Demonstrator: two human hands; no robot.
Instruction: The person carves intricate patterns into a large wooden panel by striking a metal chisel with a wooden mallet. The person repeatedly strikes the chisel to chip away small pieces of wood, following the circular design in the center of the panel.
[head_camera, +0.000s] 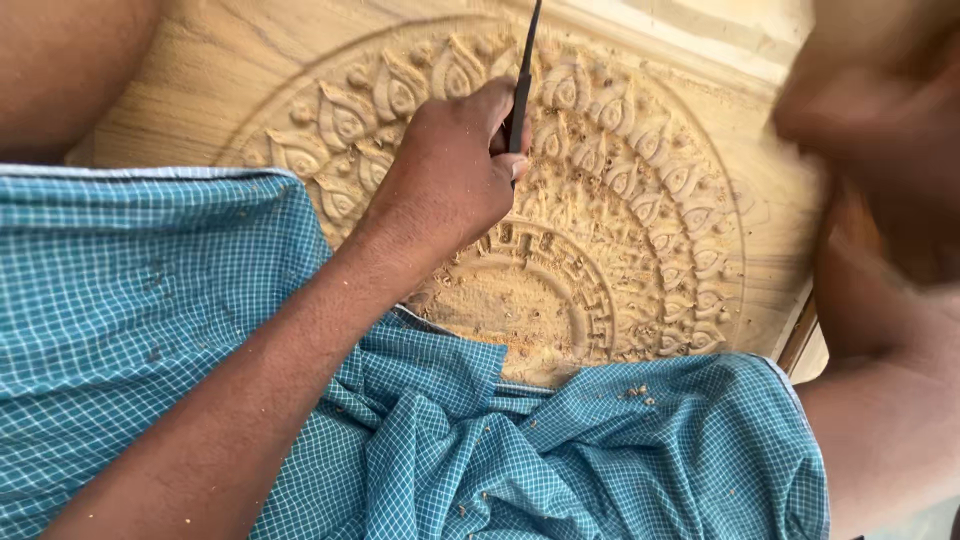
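blue checked cloth (560, 450) nearest, at 6 o'clock, dotted with wood chips. left hand (450, 180) in the middle, fingers curled tight around a thin dark chisel (522, 85) pointing to 12 o'clock. underneath, round carved wood (640, 210) with petal shapes. right hand (880, 110) at 2 o'clock, blurred, fingers impossible to tell.

— What's the left hand (455, 175) doing?
— It's closed around a dark chisel (522, 85), tip on the round floral carving in the wooden panel (640, 215).
— And the right hand (880, 110)?
— Raised at the edge, blurred. Wood chips dot the blue checked cloth (500, 450).
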